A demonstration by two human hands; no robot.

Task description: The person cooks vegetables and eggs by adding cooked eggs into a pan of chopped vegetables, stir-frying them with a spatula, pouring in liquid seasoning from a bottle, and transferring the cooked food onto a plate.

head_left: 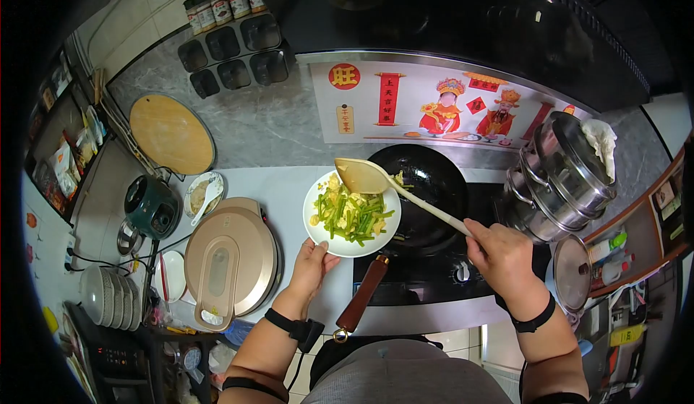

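My left hand [312, 268] is closed on the near rim of a white plate [391, 223], holding it beside the wok. Chopped green stalks with scrambled egg [349, 212] are heaped on the plate. In my right hand [502, 257] is the long pale handle of a spatula [363, 176]. Its broad blade lies over the plate's far edge, touching or just above the food. The black wok [434, 216] sits on the stove with a few bits of food near its left wall. Its brown wooden handle [363, 295] points toward me.
A steel steamer pot [560, 180] and a glass lid [571, 274] stand right of the black gas stove [426, 292]. To the left are a round electric griddle [230, 259], a bowl with a white spoon [206, 194], a green cooker [152, 205] and stacked bowls [108, 299].
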